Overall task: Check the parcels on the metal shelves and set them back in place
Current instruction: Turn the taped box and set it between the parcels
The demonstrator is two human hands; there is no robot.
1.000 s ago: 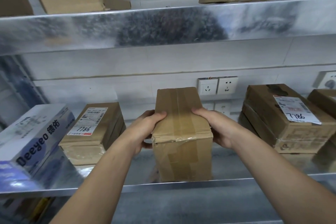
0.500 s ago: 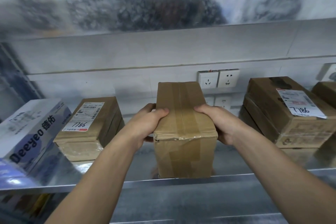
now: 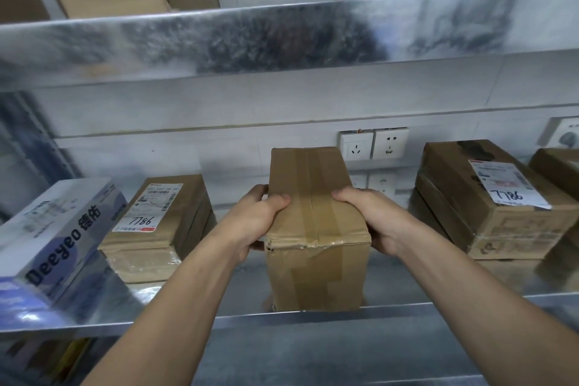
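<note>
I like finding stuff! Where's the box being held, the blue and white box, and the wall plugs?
held box (image 3: pixel 313 185): head view, on its taped top.
blue and white box (image 3: pixel 70 236): head view, on its printed side.
wall sockets (image 3: pixel 356 146): head view, on the left socket's plate.

We are holding one taped brown parcel (image 3: pixel 316 229) upright on the metal shelf (image 3: pixel 282 320), our left hand (image 3: pixel 253 222) gripping its nine o'clock side and our right hand (image 3: pixel 376 222) its three o'clock side. A labelled box (image 3: pixel 163 229) is lying further out at nine o'clock, and a second labelled box (image 3: pixel 470 216) at three.
</note>
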